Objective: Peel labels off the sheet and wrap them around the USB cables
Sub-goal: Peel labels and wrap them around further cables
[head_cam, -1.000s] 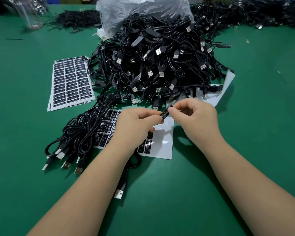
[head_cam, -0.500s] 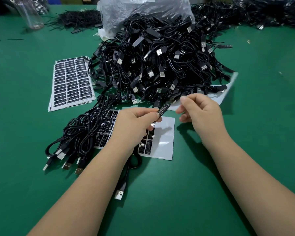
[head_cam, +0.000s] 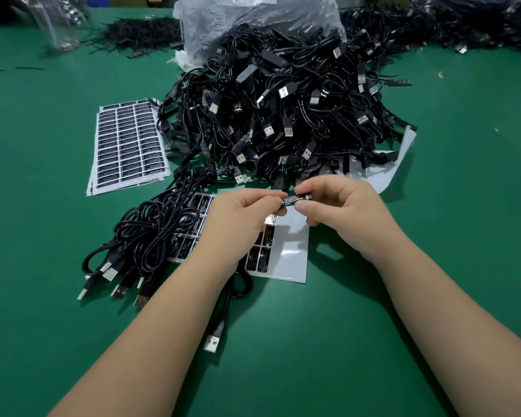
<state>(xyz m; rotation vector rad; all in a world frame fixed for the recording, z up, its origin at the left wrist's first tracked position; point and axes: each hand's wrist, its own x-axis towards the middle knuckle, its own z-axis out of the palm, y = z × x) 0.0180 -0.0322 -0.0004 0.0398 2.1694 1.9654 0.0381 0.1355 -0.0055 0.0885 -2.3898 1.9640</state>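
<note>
A black label (head_cam: 295, 201) with white print is held between the two hands above the green worktop (head_cam: 433, 236). Its top line starts "LED CONT"; the smaller lines below it are too fine to read. The left hand (head_cam: 241, 218) has its grip closed on the label's left end, thumb and forefinger pinching it. The right hand (head_cam: 343, 212) pinches the right end the same way, its other fingers curled under. The label lies nearly level between the two grips.

From under the left hand a black USB cable (head_cam: 223, 314) runs toward the viewer and ends in a silver plug (head_cam: 211, 344) lying on the worktop. Whether the label is already round the cable cannot be told.

Directly below the hands lies a partly peeled label sheet (head_cam: 286, 254), with a few black labels left on it. A full stack of label sheets (head_cam: 130, 142) lies to the far left. A bundle of cables (head_cam: 139, 236) sits just left of the left hand, overlapping the peeled sheet. Behind the hands is a large cable pile (head_cam: 283, 109), with a clear plastic bag (head_cam: 253, 22) behind it.
</note>
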